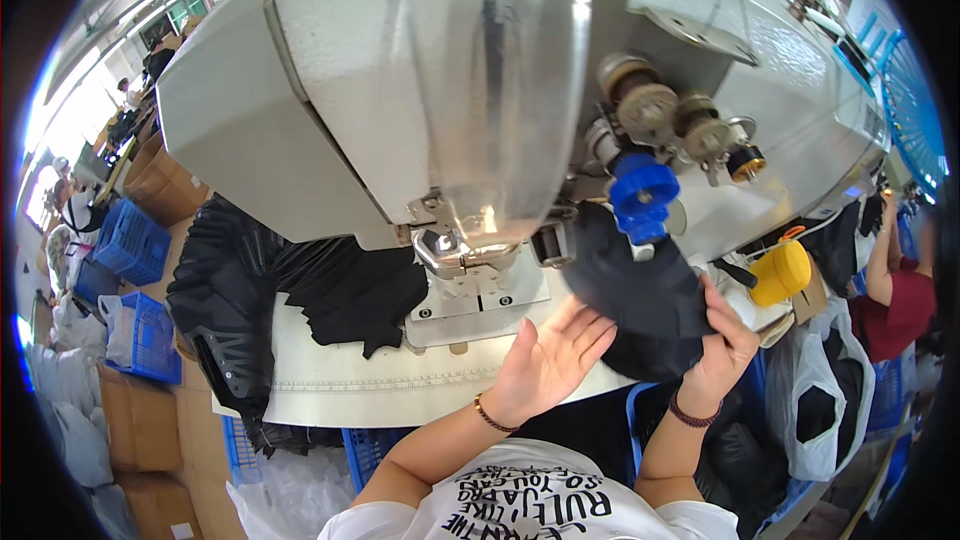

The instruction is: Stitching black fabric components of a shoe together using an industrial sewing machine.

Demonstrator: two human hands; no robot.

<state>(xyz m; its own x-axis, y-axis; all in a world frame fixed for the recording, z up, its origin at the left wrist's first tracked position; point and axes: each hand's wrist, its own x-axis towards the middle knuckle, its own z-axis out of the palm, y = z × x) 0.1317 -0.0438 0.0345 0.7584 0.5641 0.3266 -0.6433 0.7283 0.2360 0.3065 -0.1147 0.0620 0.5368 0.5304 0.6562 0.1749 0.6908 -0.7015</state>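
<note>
A dark, rounded piece of black fabric (pixel 640 305) is raised at the right of the sewing machine's needle area and slightly blurred. My right hand (pixel 722 345) pinches its right edge, thumb in front. Beside the fabric's lower left edge, my left hand (pixel 550 362) is open, palm up, with its fingers stretched out; the fingertips meet or nearly meet the cloth. The grey sewing machine (pixel 340 90) fills the upper view. Its presser foot (pixel 460 255) stands over the metal needle plate (pixel 480 310), left of my hands.
Black fabric pieces (pixel 350 290) lie on the white sewing table (pixel 350 380) at the left, hanging over its edge. A blue knob (pixel 643 195) juts from the machine above the fabric. A yellow container (pixel 780 273) stands at the right. Blue crates (pixel 145 335) and another person (pixel 895 300) are farther off.
</note>
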